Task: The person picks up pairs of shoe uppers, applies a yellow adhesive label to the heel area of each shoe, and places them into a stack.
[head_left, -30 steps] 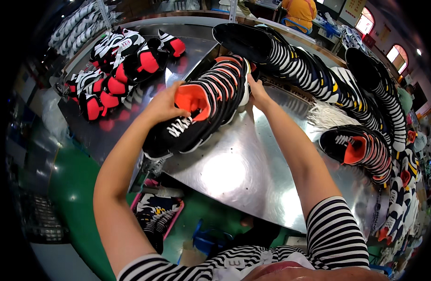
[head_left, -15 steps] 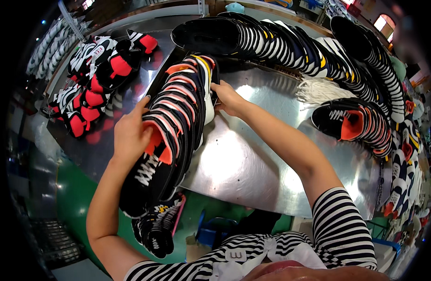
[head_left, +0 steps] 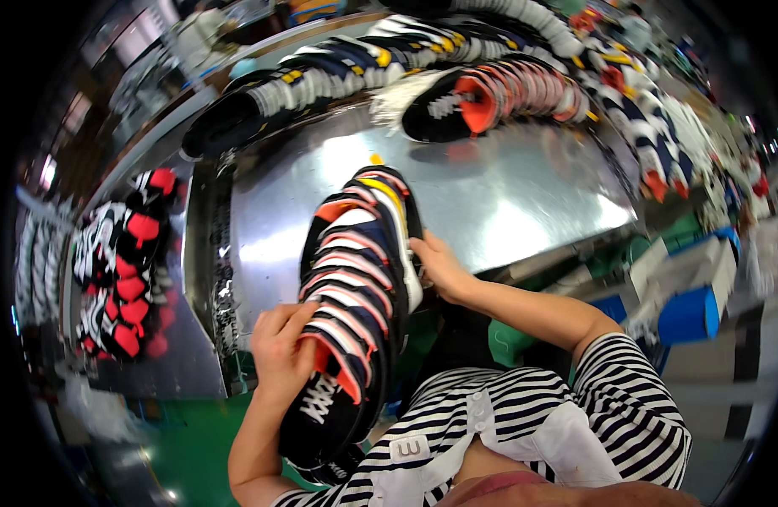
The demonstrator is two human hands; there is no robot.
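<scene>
Between my two hands is a long stack of nested shoe uppers (head_left: 352, 275), navy, white and black with coral linings and a yellow strip at the far end. It slants over the near part of the metal table, its near toe tilted toward my body. My left hand (head_left: 283, 345) grips the left side near the front upper's collar, fingers partly tucked out of sight. On the far right side, my right hand (head_left: 442, 265) is closed on the stack's edge; its fingertips are partly hidden. White lacing shows on the nearest black toe.
Along the shiny metal table (head_left: 507, 198) lies a back row of nested uppers (head_left: 317, 84). Beside it are white laces (head_left: 395, 106) and another coral-lined stack (head_left: 532, 89). Black-and-red uppers (head_left: 128, 283) lie at left. A blue bin (head_left: 689, 315) stands at right.
The view has turned right. Both hands still hold the stack, which has moved rightward from the table's left joint and closer to my body.
</scene>
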